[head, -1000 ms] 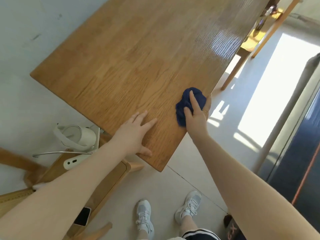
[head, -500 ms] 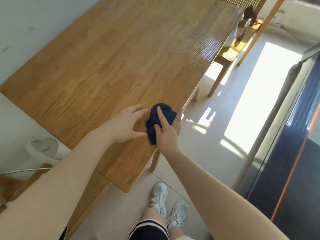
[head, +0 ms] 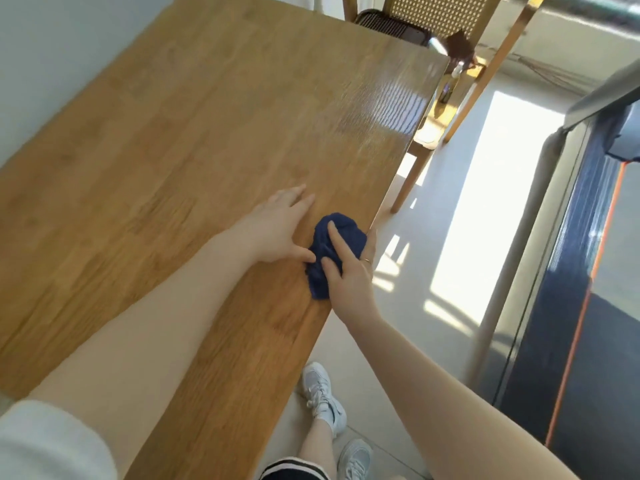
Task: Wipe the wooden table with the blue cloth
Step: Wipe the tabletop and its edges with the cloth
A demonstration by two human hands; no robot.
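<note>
Wooden table (head: 194, 140) fills most of the view, bare plank top, glare patch near its far right corner. Pale wall along its left side, light tiled floor (head: 433, 271) on the right with a bright sun patch. Cane-back chair (head: 440, 15) sits at the far end, and a dark glass door with an orange stripe (head: 588, 306) runs down the right edge.

My right hand (head: 346, 271) presses the blue cloth (head: 332, 247) flat on the top, index finger stretched over it, thumb on its near side, other fingers wrapped past the table's right edge and mostly hidden. Cloth is bunched, right at that edge, about halfway along what I can see. My left hand (head: 277, 230) lies flat and open on the wood just left of the cloth, holding nothing, thumb tip touching the cloth.

Items on the low stool (head: 446, 98) past the far corner are blurred, can't identify them. Table's near left corner is cut off by frame.

Whole tabletop left of and beyond my hands is open. My shoes (head: 322, 396) are on the floor close under the right edge.
</note>
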